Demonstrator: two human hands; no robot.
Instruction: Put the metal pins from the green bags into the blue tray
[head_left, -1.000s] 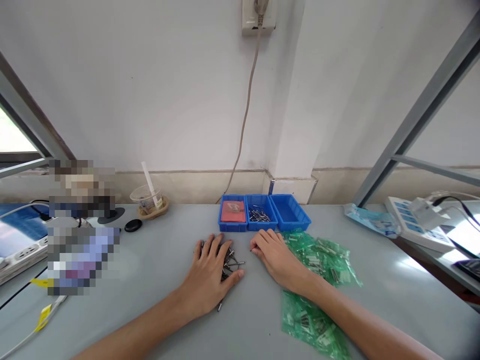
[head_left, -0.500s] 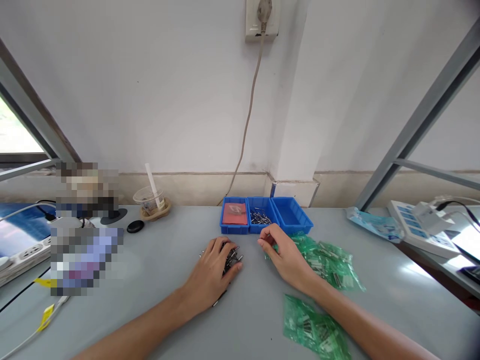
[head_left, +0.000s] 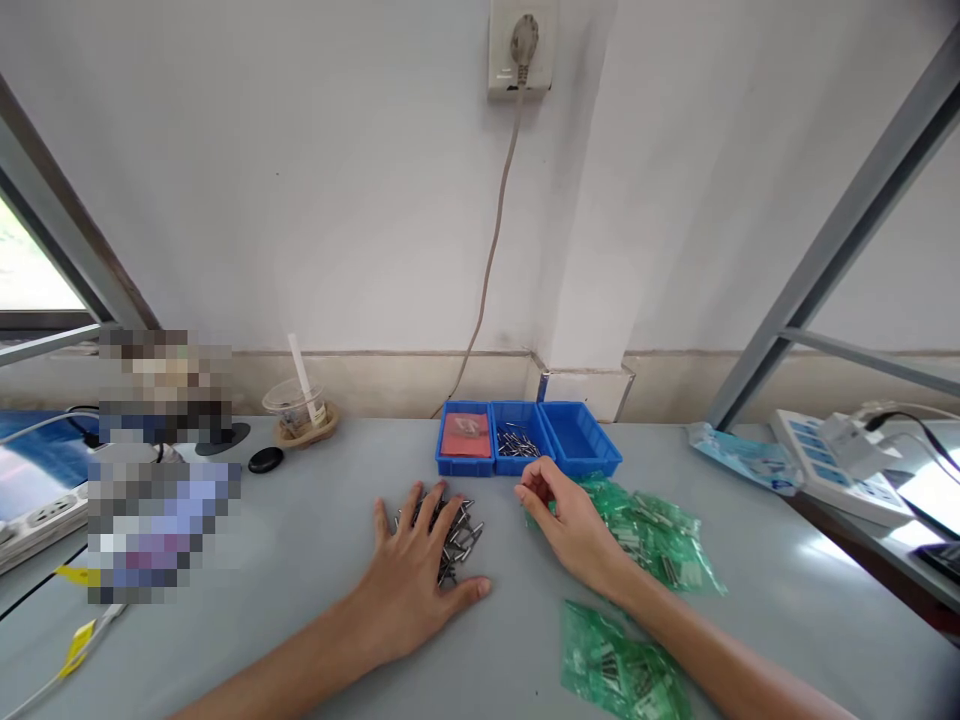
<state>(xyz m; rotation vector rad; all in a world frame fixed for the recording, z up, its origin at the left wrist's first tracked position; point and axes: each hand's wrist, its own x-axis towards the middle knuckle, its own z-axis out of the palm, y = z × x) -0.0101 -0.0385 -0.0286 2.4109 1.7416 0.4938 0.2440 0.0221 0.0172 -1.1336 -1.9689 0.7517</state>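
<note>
My left hand (head_left: 412,585) lies spread over a pile of small metal pins (head_left: 459,540) on the grey table, fingertips on the heap and thumb out to the right. To its right, my right hand (head_left: 562,510) is curled with thumb and forefinger close together; what it holds, if anything, is hidden. Just beyond stand three joined blue trays. The left tray (head_left: 465,467) holds a red packet, the middle tray (head_left: 516,465) holds metal pins, and nothing shows in the right tray (head_left: 581,440). Green bags (head_left: 660,535) with metal parts lie beside my right hand.
Another green bag (head_left: 626,665) lies near the front edge. A plastic cup (head_left: 296,400) and a black round lid (head_left: 266,459) stand at the back left. Power strips lie at both sides, and a blue packet (head_left: 742,458) at the right.
My left hand has spread its fingers and drawn back a little, so more of the pin pile shows. My right hand has hardly moved. The view has tilted slightly.
</note>
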